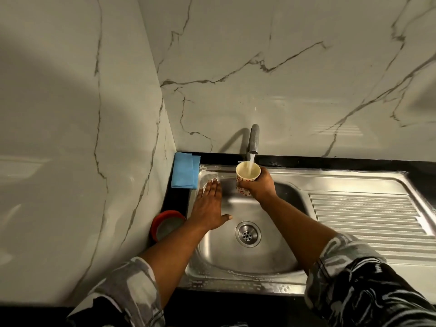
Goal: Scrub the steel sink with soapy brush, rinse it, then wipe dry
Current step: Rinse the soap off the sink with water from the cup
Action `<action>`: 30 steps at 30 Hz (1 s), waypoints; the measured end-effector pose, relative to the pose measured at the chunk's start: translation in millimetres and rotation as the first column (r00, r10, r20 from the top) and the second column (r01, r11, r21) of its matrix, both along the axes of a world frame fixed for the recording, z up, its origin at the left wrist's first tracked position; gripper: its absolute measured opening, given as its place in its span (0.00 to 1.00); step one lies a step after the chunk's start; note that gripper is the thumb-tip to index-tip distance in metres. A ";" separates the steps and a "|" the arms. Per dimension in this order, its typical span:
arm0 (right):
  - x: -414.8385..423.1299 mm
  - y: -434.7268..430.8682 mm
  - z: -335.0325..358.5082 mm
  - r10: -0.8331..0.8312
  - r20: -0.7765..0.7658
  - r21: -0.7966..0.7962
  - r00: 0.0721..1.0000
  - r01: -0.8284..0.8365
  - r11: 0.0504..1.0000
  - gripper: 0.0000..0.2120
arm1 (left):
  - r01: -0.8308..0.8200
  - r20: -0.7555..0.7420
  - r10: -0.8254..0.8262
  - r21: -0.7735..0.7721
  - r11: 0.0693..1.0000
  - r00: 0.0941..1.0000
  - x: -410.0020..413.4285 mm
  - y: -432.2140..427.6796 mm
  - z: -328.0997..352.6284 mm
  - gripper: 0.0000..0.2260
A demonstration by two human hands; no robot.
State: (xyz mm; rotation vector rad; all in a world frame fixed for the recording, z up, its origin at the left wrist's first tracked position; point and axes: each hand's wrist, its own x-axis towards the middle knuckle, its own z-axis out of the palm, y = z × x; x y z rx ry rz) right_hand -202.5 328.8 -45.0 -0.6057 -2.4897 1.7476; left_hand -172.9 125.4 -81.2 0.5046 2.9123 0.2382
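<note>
So, the steel sink [236,283] fills the lower middle, its drainboard [365,208] running off toward 3 o'clock, suds on the rim. It's fixed and stiff but I'd guess slick, so press, don't grip. The blue cloth [185,172] at the basin's 10 o'clock looks soft and light; grab a loose edge. The left hand [208,206] lies flat, fingers straight, on the basin's 9 o'clock wall. The right hand [260,185] wraps a red-flowered cup [243,185] filling under the running tap [253,140] at 12. No readable writing anywhere.
</note>
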 end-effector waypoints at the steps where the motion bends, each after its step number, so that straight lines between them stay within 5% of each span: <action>1: -0.3 -0.5 0.5 0.001 -0.008 0.005 1.000 0.000 1.000 0.43 | 0.003 -0.005 -0.003 -0.006 1.000 1.000 -0.1 0.3 0.5 0.55; 30: -10.6 19.3 2.9 0.077 -0.044 0.053 0.996 -0.075 0.996 0.45 | -0.054 0.018 0.054 0.001 0.999 0.998 0.3 14.9 3.2 0.54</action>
